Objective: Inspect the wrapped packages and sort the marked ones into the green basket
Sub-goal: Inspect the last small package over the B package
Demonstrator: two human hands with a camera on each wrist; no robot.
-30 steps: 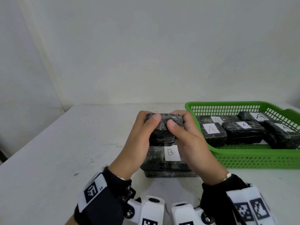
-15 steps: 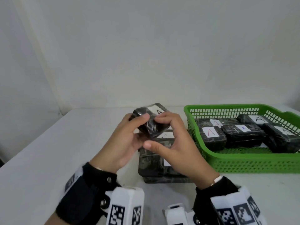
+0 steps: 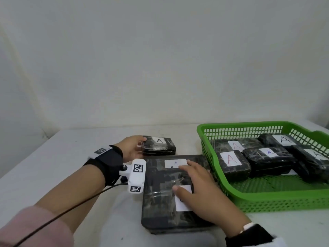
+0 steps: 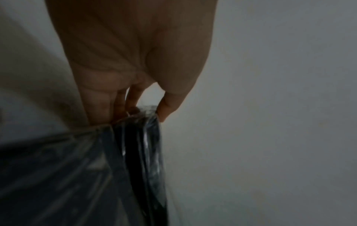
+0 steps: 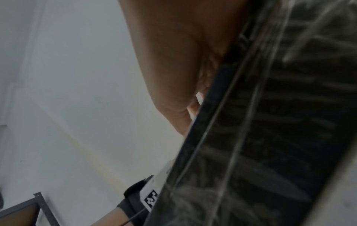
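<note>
A small black wrapped package [image 3: 160, 146] marked A lies on the table behind a large flat black wrapped package [image 3: 158, 196]. My left hand [image 3: 141, 146] grips the small package's left end; in the left wrist view, thumb and fingers [image 4: 168, 107] pinch its edge [image 4: 142, 145]. My right hand [image 3: 183, 177] lies flat on the large package, fingers straight, partly covering a white label [image 3: 181, 205]. Another label [image 3: 175, 163] there reads A. The right wrist view shows my palm [image 5: 173, 61] against that package [image 5: 270, 122]. The green basket [image 3: 284, 202] stands to the right.
Several black wrapped packages marked A lie in the basket, one with a red A [image 3: 231, 163], one with a blue A [image 3: 268, 157]. The white table [image 3: 62, 166] meets a wall at the back. A cable [image 3: 71, 209] runs along my left forearm.
Both hands held the small package up and turned it until its A showed. Now it lies on the table behind the large package; the right hand has let go and rests on the large package.
</note>
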